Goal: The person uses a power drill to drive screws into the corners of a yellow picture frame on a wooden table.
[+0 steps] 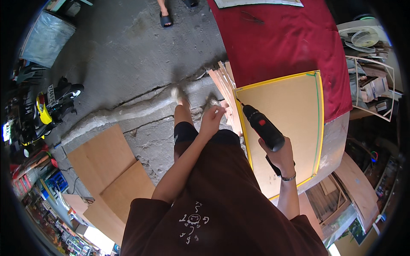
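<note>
My right hand [282,157] grips the handle of a black cordless drill [267,130] with a red spot on its body. The drill's thin bit points up and left, over the left edge of a yellow-edged frame [321,128] with a tan backing board [286,98]. Whether the bit touches the frame, I cannot tell. My left hand [210,122] is raised just left of the frame, its fingers pinched together. What they hold, if anything, is too small to make out. A green strip [318,145] runs along the frame's right side.
Beneath the frame's far end lies a red cloth [282,47]. Thin wood strips [222,83] are stacked beside its left edge. Plywood sheets [102,158] lean at the left, near a parked motorcycle [47,109]. Another person's sandalled foot [165,19] shows at the far side.
</note>
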The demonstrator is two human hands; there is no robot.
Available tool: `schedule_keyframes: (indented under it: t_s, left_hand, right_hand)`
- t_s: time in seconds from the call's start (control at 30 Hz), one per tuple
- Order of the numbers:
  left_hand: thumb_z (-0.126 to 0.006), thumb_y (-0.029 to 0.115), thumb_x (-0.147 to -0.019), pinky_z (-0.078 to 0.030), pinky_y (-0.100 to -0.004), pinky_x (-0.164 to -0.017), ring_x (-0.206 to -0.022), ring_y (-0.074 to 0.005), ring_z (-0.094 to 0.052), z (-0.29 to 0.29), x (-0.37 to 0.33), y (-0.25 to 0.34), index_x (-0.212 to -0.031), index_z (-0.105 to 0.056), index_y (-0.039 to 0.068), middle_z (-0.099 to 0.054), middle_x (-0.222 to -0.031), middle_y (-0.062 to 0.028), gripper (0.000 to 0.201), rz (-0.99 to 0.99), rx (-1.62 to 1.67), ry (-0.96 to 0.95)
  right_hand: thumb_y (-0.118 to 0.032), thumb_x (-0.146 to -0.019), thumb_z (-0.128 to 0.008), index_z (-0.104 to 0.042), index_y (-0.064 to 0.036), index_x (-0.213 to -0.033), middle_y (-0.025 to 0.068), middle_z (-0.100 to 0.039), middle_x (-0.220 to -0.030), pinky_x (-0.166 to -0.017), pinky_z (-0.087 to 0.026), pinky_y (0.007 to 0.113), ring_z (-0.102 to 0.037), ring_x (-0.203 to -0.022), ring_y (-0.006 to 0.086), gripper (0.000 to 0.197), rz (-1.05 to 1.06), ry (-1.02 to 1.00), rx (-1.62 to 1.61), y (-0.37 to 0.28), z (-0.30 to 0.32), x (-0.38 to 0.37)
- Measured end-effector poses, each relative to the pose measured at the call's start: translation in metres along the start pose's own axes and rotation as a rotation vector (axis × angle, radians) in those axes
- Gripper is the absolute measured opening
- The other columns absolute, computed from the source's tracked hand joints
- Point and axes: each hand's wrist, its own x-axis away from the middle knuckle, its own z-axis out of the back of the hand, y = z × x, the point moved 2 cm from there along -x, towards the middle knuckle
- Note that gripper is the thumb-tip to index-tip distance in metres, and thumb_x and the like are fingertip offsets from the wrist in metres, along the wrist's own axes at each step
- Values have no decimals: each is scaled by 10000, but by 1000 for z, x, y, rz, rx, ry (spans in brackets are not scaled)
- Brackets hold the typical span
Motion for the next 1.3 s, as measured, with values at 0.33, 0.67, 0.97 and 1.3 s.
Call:
schedule_keyframes:
  t_s: [0.33, 0.67, 0.97, 1.3]
  left_hand:
    - [-709, 194, -961, -219, -246, -488, -527, 6, -334, -31, -43, 27, -1109, -688, 12, -451, -578, 103, 235, 250, 298, -196]
    - [-731, 254, -939, -224, -266, -465, -490, -12, -330, -28, -51, 36, -1072, -709, 20, -475, -554, 85, 270, 286, 215, -201]
    - [-723, 287, -939, -242, -275, -473, -484, -28, -340, -28, -52, 27, -1052, -711, 24, -490, -550, 68, 286, 241, 208, -198]
    - [-719, 256, -944, -223, -290, -471, -486, -30, -329, -32, -55, 16, -1011, -691, 18, -460, -539, 64, 249, 264, 325, -243]
  right_hand:
    - [-144, -796, -788, -694, -5, -1114, 195, -730, -819, -698, -550, 368, -733, -760, 348, 360, -77, -31, 45, -27, 13, -5]
    - [-116, -783, -775, -686, -17, -1073, 199, -711, -791, -686, -539, 373, -706, -761, 389, 319, -49, -19, 99, -35, 14, -7]
    - [-198, -784, -814, -699, 2, -964, 177, -711, -747, -655, -532, 367, -719, -706, 331, 292, 84, 11, 162, -34, 16, -13]
    - [-252, -781, -746, -624, -107, -965, 134, -678, -749, -630, -517, 459, -686, -697, 351, 264, 350, -203, 729, -97, 42, -44]
